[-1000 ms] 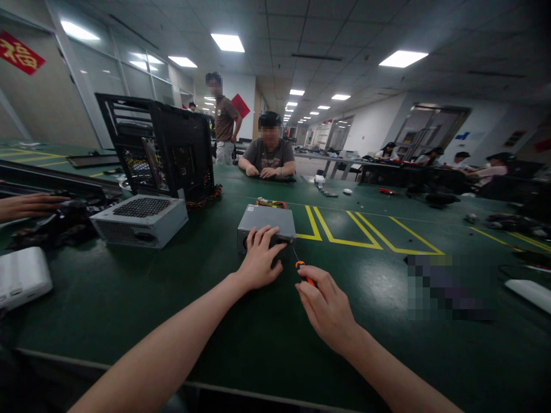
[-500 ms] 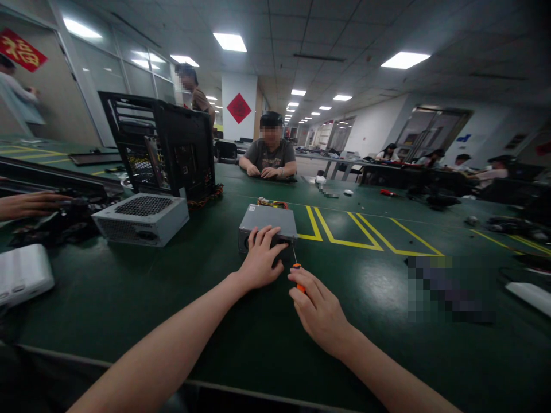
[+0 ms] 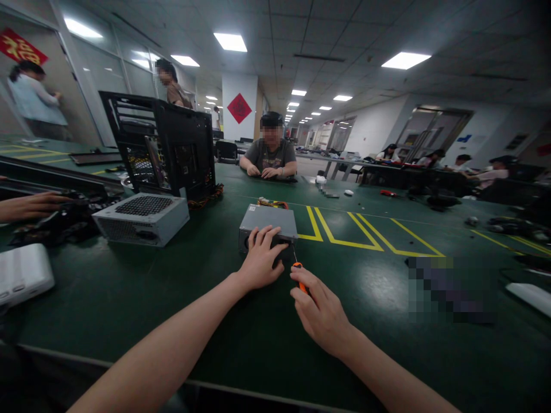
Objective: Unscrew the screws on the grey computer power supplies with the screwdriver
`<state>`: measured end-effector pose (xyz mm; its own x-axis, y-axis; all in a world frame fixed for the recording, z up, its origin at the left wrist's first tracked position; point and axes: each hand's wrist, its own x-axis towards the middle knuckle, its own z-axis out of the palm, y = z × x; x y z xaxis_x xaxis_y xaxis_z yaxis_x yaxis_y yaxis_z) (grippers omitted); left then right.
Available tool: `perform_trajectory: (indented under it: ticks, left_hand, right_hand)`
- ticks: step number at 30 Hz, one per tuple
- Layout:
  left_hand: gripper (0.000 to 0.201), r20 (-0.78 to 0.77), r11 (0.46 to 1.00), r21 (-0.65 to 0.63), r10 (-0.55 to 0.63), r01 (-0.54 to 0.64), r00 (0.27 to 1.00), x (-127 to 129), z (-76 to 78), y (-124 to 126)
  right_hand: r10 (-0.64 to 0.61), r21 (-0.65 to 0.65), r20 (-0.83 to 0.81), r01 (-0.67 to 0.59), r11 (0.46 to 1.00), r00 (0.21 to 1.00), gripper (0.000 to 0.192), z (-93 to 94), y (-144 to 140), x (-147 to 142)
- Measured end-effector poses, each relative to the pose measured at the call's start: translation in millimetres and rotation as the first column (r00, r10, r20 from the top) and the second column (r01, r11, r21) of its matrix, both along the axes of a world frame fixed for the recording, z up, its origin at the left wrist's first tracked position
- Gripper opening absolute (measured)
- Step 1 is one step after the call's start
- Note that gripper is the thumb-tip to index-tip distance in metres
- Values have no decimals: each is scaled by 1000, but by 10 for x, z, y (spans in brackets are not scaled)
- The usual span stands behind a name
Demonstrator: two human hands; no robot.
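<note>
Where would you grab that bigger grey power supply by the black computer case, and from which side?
Judging by its pose, the power supply lies flat, grille up, with bare table at its near side. Come from the near side and clasp the two short end walls with both hands; the black case blocks the far side.

Green table (image 3: 129,298), white ceiling panels (image 3: 404,59), glass partition (image 3: 103,74).
</note>
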<state>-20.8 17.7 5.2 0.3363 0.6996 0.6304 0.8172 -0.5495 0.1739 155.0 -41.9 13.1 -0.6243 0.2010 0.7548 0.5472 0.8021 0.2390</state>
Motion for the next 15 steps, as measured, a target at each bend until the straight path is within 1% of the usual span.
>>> perform_trajectory:
  ticks: [2, 6, 9, 12, 15]
  left_hand:
    - [41, -11, 1000, 0, 4, -4, 1000, 0, 4, -2]
    - [42, -22, 1000, 4, 10, -10, 1000, -4, 16, -6]
    - [41, -18, 1000, 5, 0, 0, 1000, -6, 18, -7]
    - [41, -22, 1000, 9, 6, -6, 1000, -7, 15, -7]
    - [41, -27, 1000, 14, 12, -11, 1000, -7, 12, -4]
  right_hand:
    - [-9, -2, -7, 9, 1000, 1000, 18, 9, -2, -3]
    - [-65, -11, -12, 65, 998, 998, 13, -20, 19, 11]
    - [-37, -5, 4, 37, 999, 999, 15, -49, 41, 24]
    - [1, -10, -13, -1, 1000, 1000, 19, -58, 46, 20]
    - [-23, -13, -41, 22, 1000, 999, 19, -53, 37, 12]
